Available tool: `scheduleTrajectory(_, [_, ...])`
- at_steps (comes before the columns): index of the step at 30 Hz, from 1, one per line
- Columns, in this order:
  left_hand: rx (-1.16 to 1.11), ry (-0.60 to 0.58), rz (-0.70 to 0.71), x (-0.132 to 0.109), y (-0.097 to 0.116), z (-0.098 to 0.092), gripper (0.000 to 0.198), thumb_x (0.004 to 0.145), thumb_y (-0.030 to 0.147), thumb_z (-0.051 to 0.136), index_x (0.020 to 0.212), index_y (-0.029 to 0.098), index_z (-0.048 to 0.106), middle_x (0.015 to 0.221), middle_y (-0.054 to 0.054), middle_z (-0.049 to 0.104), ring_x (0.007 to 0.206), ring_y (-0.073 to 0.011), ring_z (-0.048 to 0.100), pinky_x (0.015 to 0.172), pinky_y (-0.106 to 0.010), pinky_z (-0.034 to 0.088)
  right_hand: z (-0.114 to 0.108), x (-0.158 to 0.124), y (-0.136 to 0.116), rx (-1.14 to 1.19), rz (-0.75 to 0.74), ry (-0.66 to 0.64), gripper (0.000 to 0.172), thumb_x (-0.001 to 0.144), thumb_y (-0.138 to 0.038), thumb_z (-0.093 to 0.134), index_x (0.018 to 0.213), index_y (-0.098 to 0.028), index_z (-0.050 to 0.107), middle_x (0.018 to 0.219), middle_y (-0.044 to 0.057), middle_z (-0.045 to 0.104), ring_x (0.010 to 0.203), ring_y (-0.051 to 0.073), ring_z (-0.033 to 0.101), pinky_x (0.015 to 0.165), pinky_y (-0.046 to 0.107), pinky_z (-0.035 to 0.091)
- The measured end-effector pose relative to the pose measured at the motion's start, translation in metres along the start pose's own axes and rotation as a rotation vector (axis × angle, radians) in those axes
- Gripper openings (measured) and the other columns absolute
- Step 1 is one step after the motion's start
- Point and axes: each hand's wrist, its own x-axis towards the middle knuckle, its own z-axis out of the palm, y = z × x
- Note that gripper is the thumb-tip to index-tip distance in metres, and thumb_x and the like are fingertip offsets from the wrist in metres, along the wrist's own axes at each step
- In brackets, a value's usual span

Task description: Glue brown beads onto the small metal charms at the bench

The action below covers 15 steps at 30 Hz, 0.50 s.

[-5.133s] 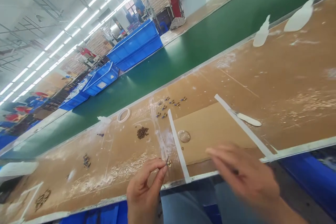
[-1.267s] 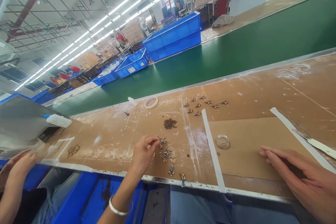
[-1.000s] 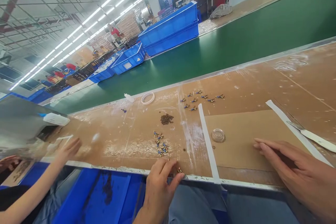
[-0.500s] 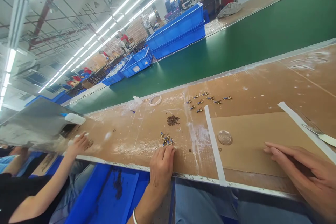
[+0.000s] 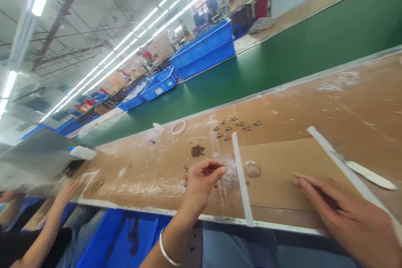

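My left hand (image 5: 202, 182) is raised over the brown worktop, thumb and fingers pinched on a small gold-and-dark piece (image 5: 225, 166); most of it is hidden. Behind that hand, partly covered, lies a heap of small blue-and-gold pieces (image 5: 185, 170). A pile of tiny brown parts (image 5: 197, 151) sits farther back. My right hand (image 5: 345, 209) hovers at the cardboard sheet (image 5: 279, 155), its thumb and fingertips together; whatever they may hold is too small to see. A clear round dish (image 5: 252, 169) is on the cardboard, to the left of this hand.
Spaced-out blue-and-gold pieces (image 5: 238, 124) lie behind the cardboard, near a tape roll (image 5: 179, 127). White tape strips (image 5: 241, 182) border the sheet. A white-handled blade (image 5: 370, 174) rests at right. Beyond runs a green conveyor (image 5: 282, 63) with blue bins (image 5: 204, 50). A co-worker's hand (image 5: 67, 190) is at left.
My left hand has lifted from the blue-and-gold heap and moved right, now pinching a small piece. My right hand stays pinched by the cardboard. The camera view has shifted slightly.
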Motion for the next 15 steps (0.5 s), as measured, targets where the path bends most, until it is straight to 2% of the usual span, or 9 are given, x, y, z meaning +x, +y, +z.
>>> scheduleTrajectory(2, [-0.027,-0.049,-0.041,0.006,0.005,0.005,0.02,0.062,0.03,0.084,0.071,0.015,0.074,0.065,0.0,0.068,0.06,-0.0105,0.059,0.06,-0.022,0.05,-0.004,0.006,-0.005,0.0,-0.074,0.01,0.023,0.094,-0.04,0.049,0.098,-0.026,0.067,0.089,0.002,0.075,0.077,0.018,0.072,0.073,0.031,0.058])
scheduleTrajectory(6, [-0.084,-0.082,-0.115,0.014,0.011,0.012,0.024,0.057,0.032,0.088,0.068,0.015,0.076,0.067,-0.001,0.07,0.059,-0.0113,0.061,0.06,-0.025,0.056,-0.005,0.012,-0.008,0.004,-0.096,0.058,0.015,0.093,-0.025,0.053,0.099,-0.025,0.066,0.087,0.001,0.075,0.077,0.015,0.071,0.072,0.027,0.057])
scheduleTrajectory(11, [-0.137,-0.082,-0.183,0.019,0.019,0.018,0.034,0.053,0.038,0.09,0.068,0.013,0.075,0.054,0.003,0.059,0.048,-0.0066,0.051,0.053,-0.027,0.058,-0.004,0.012,-0.009,0.039,-0.058,0.066,0.016,0.092,-0.021,0.054,0.101,-0.023,0.067,0.089,0.001,0.075,0.078,0.014,0.071,0.074,0.026,0.058])
scheduleTrajectory(13, [-0.141,-0.081,-0.201,0.02,0.02,0.02,0.034,0.054,0.039,0.09,0.069,0.012,0.075,0.051,0.004,0.056,0.045,-0.0046,0.046,0.055,-0.027,0.059,-0.004,0.012,-0.008,0.047,-0.048,0.064,0.016,0.092,-0.021,0.055,0.101,-0.023,0.067,0.089,0.001,0.075,0.079,0.014,0.071,0.074,0.026,0.058])
scheduleTrajectory(15, [-0.138,-0.061,-0.209,0.022,0.02,0.02,0.034,0.053,0.038,0.09,0.07,0.012,0.075,0.053,0.003,0.058,0.046,-0.0048,0.049,0.059,-0.029,0.061,-0.004,0.011,-0.007,0.054,-0.04,0.06,0.016,0.091,-0.021,0.055,0.102,-0.023,0.067,0.089,0.001,0.075,0.08,0.014,0.071,0.074,0.025,0.057])
